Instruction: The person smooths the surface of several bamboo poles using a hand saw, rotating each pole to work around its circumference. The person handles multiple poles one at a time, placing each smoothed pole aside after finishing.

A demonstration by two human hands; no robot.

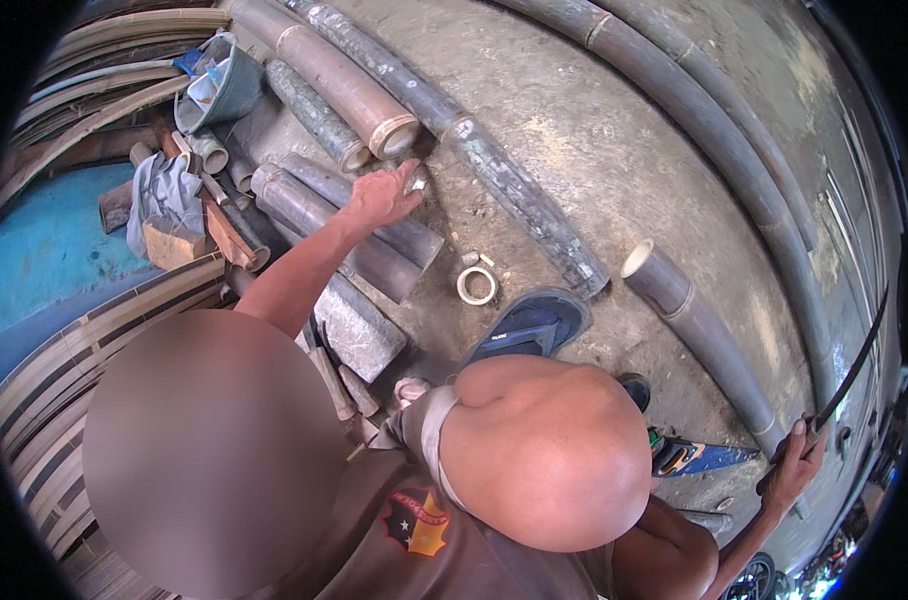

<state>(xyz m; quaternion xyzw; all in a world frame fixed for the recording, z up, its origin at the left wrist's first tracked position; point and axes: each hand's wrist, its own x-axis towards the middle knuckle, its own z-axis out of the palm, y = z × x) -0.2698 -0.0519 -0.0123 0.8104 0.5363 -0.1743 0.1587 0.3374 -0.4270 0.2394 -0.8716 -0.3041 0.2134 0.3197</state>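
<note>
My left hand (pixel 382 196) reaches out beside the cut ends of several bamboo poles, its fingers bent inward. A small pale piece (pixel 417 181) shows at its fingertips; its kind is too small to make out. Just ahead of that hand lies a thick brown bamboo pole (pixel 344 80), and under the forearm are shorter bamboo lengths (pixel 379 262). Far to the right, my right hand (pixel 799 455) is closed round the handle of a long dark-bladed knife (pixel 859 355), which points up and away. A pale bamboo ring (pixel 477 286) lies on the floor between my hands.
A mottled bamboo pole (pixel 524 200) crosses the floor; another bamboo length (pixel 689 295) lies right of it. Long curved-looking poles (pixel 734 170) run along the right. A handsaw (pixel 709 457) rests near my knee. Also around are a sandal (pixel 534 325), a stone block (pixel 359 330) and a bucket (pixel 236 90).
</note>
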